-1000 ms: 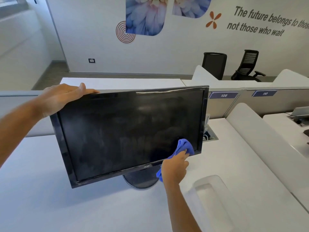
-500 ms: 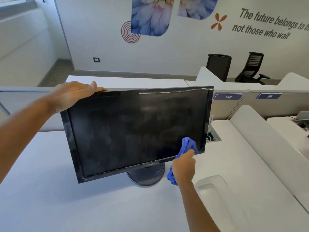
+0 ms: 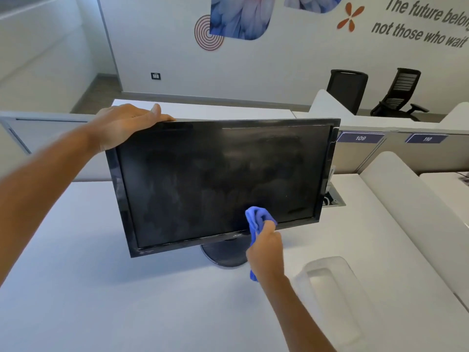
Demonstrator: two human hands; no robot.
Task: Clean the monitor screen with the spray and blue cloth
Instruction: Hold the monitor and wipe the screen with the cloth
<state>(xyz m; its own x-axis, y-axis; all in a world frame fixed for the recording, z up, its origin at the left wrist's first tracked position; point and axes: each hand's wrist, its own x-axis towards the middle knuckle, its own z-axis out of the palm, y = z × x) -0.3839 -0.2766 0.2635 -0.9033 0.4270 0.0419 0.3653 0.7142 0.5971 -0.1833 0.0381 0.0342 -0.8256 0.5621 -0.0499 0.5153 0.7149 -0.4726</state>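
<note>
A black monitor [image 3: 215, 179] stands tilted on a round base on the white desk [image 3: 101, 288]. Its dark screen shows smeary streaks. My left hand [image 3: 127, 125] grips the monitor's top left corner. My right hand [image 3: 266, 250] holds a bunched blue cloth [image 3: 256, 219] and presses it against the lower middle of the screen, just above the bottom bezel. A tail of the cloth hangs below my wrist. No spray bottle is in view.
A white rounded tray-like recess [image 3: 330, 288] lies on the desk to the right of my right arm. Padded white dividers [image 3: 406, 199] run along the right. Behind the monitor are partitions with number tags and two black office chairs [image 3: 347, 90].
My right hand and the cloth have slid left along the bottom of the screen, from the lower right corner toward the middle. My left hand stays on the top left corner.
</note>
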